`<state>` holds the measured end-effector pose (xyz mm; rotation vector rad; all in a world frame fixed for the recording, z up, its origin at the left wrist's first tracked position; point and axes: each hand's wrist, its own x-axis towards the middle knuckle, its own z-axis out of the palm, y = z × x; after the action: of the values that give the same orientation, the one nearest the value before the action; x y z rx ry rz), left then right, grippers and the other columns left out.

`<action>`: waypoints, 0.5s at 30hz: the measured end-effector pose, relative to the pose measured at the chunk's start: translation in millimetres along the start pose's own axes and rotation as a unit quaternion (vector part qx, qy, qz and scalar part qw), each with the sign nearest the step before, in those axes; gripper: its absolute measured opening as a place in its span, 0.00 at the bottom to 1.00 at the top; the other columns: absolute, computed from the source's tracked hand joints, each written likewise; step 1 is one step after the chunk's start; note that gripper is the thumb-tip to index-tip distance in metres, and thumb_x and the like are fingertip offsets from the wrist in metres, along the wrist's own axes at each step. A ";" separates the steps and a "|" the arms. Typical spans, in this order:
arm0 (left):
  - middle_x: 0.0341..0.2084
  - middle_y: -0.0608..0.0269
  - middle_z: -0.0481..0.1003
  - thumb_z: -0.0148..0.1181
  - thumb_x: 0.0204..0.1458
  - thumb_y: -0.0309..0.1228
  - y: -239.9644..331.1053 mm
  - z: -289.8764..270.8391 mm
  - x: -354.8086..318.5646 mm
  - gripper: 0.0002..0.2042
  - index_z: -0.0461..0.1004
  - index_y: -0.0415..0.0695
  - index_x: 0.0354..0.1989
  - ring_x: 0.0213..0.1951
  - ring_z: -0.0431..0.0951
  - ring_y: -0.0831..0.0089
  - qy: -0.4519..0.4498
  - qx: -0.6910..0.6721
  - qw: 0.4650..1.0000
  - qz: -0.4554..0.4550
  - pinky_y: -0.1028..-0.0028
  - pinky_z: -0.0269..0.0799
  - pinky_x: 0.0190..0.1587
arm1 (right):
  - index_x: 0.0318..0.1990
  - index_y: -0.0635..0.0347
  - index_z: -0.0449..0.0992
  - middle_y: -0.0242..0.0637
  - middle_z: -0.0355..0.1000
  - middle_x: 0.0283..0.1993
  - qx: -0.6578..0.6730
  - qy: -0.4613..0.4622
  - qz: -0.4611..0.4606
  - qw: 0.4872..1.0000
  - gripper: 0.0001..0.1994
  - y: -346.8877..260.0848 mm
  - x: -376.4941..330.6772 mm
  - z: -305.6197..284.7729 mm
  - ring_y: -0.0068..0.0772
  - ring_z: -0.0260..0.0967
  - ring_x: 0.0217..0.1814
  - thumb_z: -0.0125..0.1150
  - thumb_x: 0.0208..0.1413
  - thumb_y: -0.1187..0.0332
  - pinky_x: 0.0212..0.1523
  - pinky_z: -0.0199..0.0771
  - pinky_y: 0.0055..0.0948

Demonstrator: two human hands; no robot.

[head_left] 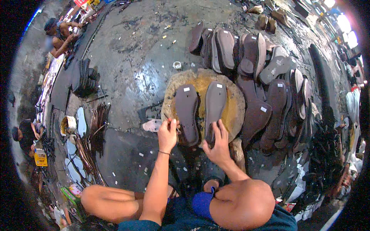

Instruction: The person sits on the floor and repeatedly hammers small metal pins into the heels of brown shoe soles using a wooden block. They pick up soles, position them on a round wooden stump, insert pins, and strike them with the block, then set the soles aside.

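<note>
Two dark brown shoe soles lie side by side on a round yellowish work block [231, 111] in front of me. The left sole [187, 111] has a small white tag near its top, and so does the right sole [215, 106]. My left hand [167, 134] is closed beside the heel of the left sole, pinching something small that I cannot make out. My right hand [219, 144] presses on the heel end of the right sole, fingers spread over it. My bare knees show at the lower edge.
A big pile of dark soles [266, 84] lies right of and behind the block. A small tin [177, 65] stands on the stained floor. A stack of dark sheets [84, 79] and pale insoles [81, 121] lie left. Other people [59, 34] sit at far left.
</note>
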<state>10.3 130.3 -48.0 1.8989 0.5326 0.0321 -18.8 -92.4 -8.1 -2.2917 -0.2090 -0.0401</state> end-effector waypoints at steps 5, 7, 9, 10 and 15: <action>0.25 0.62 0.78 0.56 0.63 0.40 5.1 7.2 -8.6 0.17 0.75 0.35 0.38 0.24 0.75 0.77 -0.001 0.014 0.999 0.044 0.73 0.70 0.29 | 0.68 0.56 0.60 0.59 0.48 0.72 -0.114 -0.095 -0.059 0.987 0.39 -27.3 11.0 29.3 0.61 0.51 0.71 0.68 0.47 0.64 0.66 0.57 0.51; 0.24 0.62 0.77 0.56 0.63 0.40 13.3 8.6 -13.2 0.16 0.76 0.35 0.38 0.25 0.73 0.77 0.013 -0.061 0.998 -0.001 0.73 0.69 0.30 | 0.67 0.56 0.60 0.57 0.48 0.72 -0.118 -0.082 -0.055 0.988 0.39 -8.8 16.3 41.8 0.60 0.51 0.71 0.69 0.46 0.63 0.66 0.57 0.51; 0.26 0.58 0.77 0.58 0.61 0.38 17.7 2.3 -10.5 0.15 0.78 0.36 0.38 0.30 0.77 0.71 0.044 0.043 0.998 0.009 0.68 0.71 0.32 | 0.66 0.57 0.61 0.57 0.50 0.71 -0.100 -0.051 -0.065 0.992 0.38 -1.8 22.1 34.2 0.59 0.53 0.70 0.69 0.45 0.65 0.66 0.57 0.50; 0.27 0.57 0.77 0.59 0.61 0.38 20.3 -2.2 -4.5 0.14 0.78 0.36 0.39 0.30 0.78 0.68 0.056 0.094 0.991 0.081 0.67 0.71 0.33 | 0.67 0.57 0.60 0.56 0.50 0.72 -0.071 -0.011 -0.088 0.993 0.39 -3.3 31.8 22.9 0.59 0.53 0.70 0.69 0.45 0.65 0.65 0.58 0.52; 0.30 0.50 0.75 0.63 0.55 0.36 34.5 9.6 13.5 0.14 0.77 0.39 0.43 0.35 0.77 0.50 -0.013 0.287 0.939 0.192 0.59 0.73 0.38 | 0.67 0.63 0.58 0.57 0.49 0.73 -0.133 0.169 -0.097 0.972 0.36 -14.7 140.1 -61.3 0.60 0.49 0.72 0.66 0.52 0.60 0.68 0.53 0.53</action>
<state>37.0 117.0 -24.0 2.5500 0.1444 0.1155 119.2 -109.2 57.1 -2.4749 -0.2620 -0.5860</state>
